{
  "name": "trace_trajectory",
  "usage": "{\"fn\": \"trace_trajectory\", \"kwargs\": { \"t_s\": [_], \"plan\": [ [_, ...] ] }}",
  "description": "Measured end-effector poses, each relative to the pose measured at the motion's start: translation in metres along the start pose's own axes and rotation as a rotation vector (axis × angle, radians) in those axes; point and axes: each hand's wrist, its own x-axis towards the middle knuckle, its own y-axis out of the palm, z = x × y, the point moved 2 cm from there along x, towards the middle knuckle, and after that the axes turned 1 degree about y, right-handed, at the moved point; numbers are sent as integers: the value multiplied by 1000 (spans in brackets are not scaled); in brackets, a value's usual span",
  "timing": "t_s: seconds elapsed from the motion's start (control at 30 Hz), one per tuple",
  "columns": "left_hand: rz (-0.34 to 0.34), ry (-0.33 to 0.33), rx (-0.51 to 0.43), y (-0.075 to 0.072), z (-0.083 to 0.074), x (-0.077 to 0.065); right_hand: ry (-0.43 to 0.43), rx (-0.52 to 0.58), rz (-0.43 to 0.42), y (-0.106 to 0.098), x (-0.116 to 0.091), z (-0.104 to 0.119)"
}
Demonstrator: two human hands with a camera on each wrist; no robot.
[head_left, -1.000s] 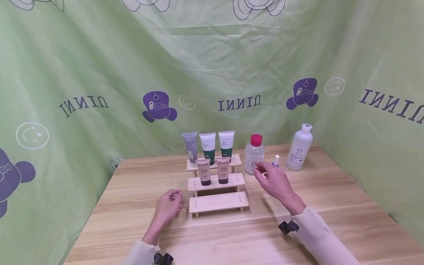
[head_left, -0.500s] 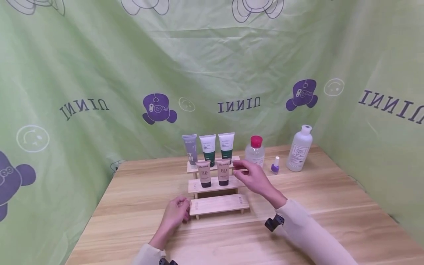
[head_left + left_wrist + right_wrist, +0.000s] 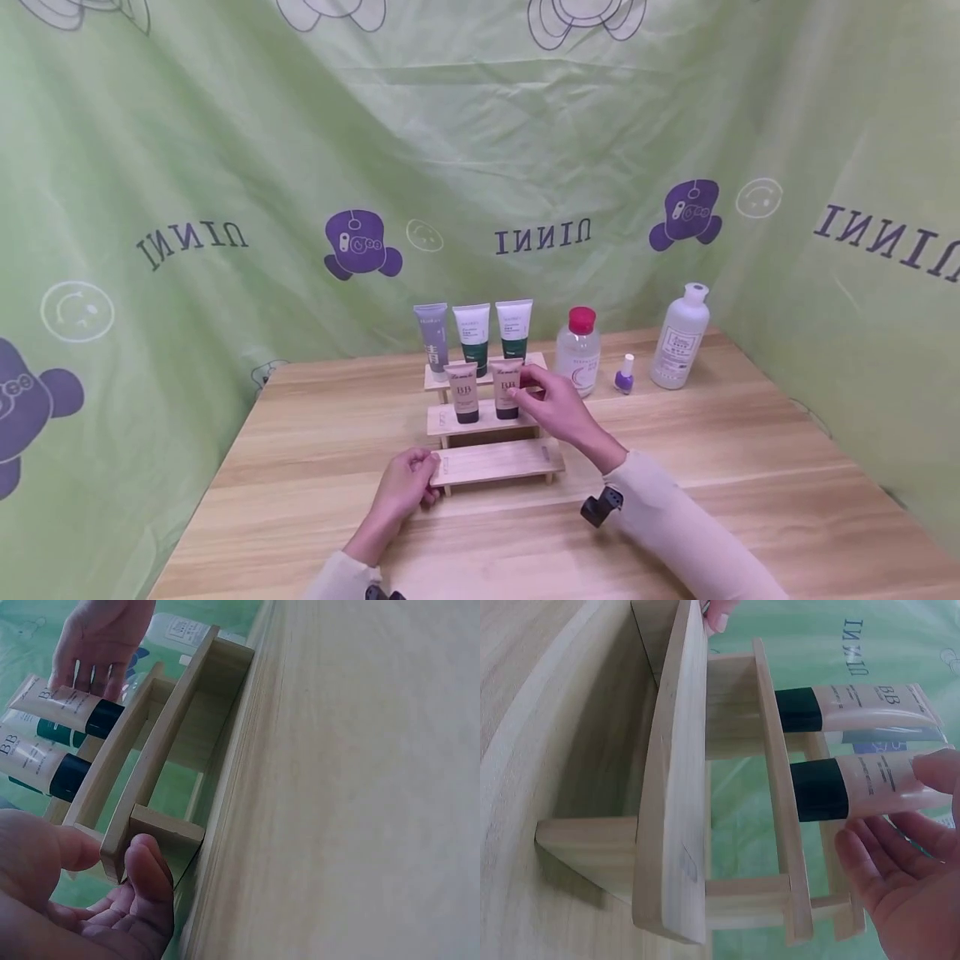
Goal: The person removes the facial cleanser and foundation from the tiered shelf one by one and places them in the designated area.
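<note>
My left hand [image 3: 405, 483] pinches the left end of the lowest step of a three-tier wooden display stand [image 3: 498, 461], thumb and forefinger at the board's corner in the left wrist view. At the middle step, my right hand [image 3: 557, 408] holds the right-hand BB cream tube [image 3: 504, 382], pink with a dark cap. The right wrist view has the thumb on this tube's front [image 3: 877, 781] and the other fingers behind it. Left of it, a second BB cream tube [image 3: 463, 392] stands cap-down on the same step.
On the top step stand a grey-purple tube [image 3: 431, 337] and two white-and-green tubes [image 3: 471, 325]. Right of the stand are a clear bottle with red cap [image 3: 578, 354], a purple nail polish bottle [image 3: 624, 379] and a white bottle [image 3: 678, 342]. A green curtain [image 3: 450, 150] surrounds the table.
My right hand has moved left from beside the clear bottle and nail polish to the right BB cream tube. My left hand has moved right and taken hold of the stand's lowest step.
</note>
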Motion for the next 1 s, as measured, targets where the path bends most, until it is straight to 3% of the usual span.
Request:
{"fn": "trace_trajectory", "kwargs": {
  "t_s": [0.73,1.0],
  "plan": [
    [39,7,-46,-1,2,-2,-3,5,-35,8,-4,2],
    [44,3,-50,-1,1,-1,-51,40,-66,-10,-6,15]
  ]
}}
